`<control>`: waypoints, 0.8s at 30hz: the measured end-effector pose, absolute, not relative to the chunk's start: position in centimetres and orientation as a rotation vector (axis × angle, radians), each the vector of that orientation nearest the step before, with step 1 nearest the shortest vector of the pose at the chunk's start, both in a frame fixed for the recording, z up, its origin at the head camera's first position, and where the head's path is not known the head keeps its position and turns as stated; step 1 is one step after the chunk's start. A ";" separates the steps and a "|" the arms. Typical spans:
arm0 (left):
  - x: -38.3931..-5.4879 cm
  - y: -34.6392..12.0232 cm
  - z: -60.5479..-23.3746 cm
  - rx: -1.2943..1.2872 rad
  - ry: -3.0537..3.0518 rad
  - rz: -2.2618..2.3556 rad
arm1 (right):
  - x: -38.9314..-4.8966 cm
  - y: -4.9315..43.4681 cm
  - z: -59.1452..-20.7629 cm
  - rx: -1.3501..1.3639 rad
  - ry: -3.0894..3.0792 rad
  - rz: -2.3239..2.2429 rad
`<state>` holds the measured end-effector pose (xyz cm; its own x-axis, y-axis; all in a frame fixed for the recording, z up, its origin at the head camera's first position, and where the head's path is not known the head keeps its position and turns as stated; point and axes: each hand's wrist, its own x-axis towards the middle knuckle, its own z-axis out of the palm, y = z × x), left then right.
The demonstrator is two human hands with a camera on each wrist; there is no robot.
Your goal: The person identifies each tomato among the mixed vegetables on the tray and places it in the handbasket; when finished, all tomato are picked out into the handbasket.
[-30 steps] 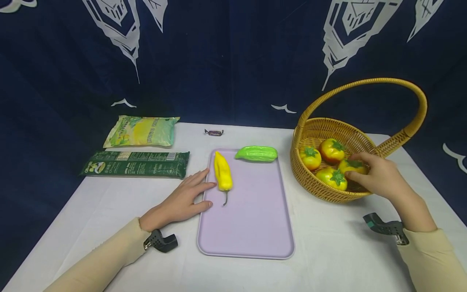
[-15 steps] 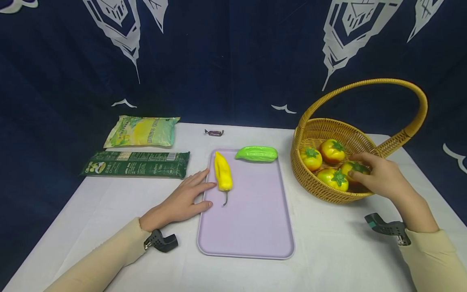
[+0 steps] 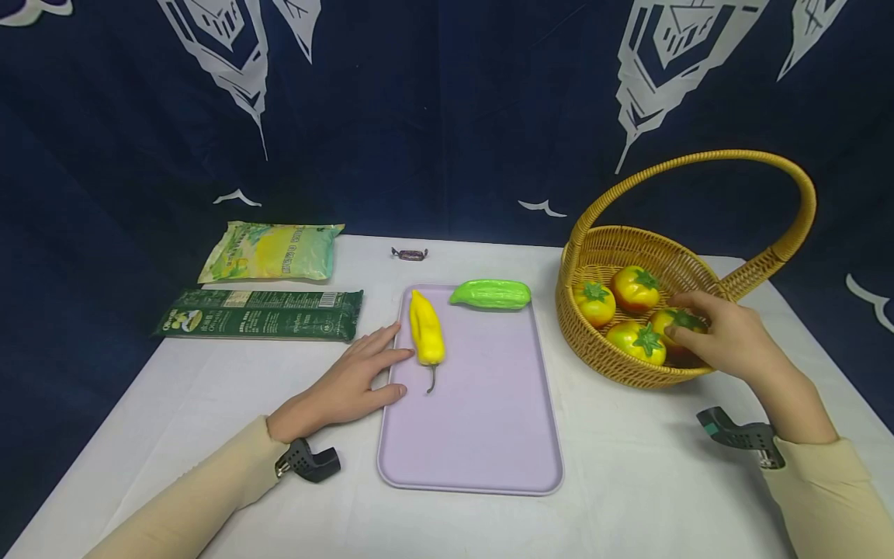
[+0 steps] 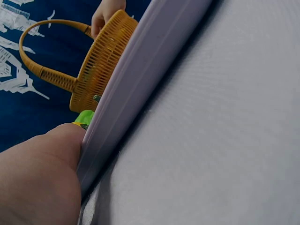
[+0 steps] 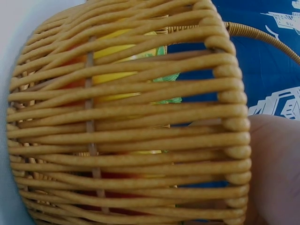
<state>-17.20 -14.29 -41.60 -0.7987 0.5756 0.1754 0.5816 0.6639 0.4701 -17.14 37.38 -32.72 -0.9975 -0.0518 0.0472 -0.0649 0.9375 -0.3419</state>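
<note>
My right hand reaches over the near right rim of the wicker basket, its thumb and fingers around a yellow-red tomato. Beside it in the basket lie three more tomatoes with green tops, the nearest one close to my thumb. The right wrist view shows mostly the basket's wall, hiding my fingertips. My left hand lies with fingers spread over the left edge of the lilac tray. Its fingertips are right at a yellow pepper on the tray.
A green ridged vegetable lies at the tray's far end. Behind the tray is a small wrapped candy. At the back left lie a yellow-green packet and a long dark green packet. The basket's tall handle arches above it.
Inside the basket, my right thumb and the tomatoes near it have shifted slightly over the last second. My left hand keeps its place on the tray's edge.
</note>
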 end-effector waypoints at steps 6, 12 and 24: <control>-17.2 -14.3 -41.6 -0.994 -2.855 -0.815 | -17.2 37.3 -32.8 0.104 -3.052 0.542; -17.2 -14.4 -41.5 -0.989 -2.855 -0.820 | -17.2 37.3 -32.7 0.112 -3.051 0.541; -17.1 -14.4 -40.7 -0.994 -2.869 -0.790 | -17.0 37.3 -32.7 0.119 -3.060 0.581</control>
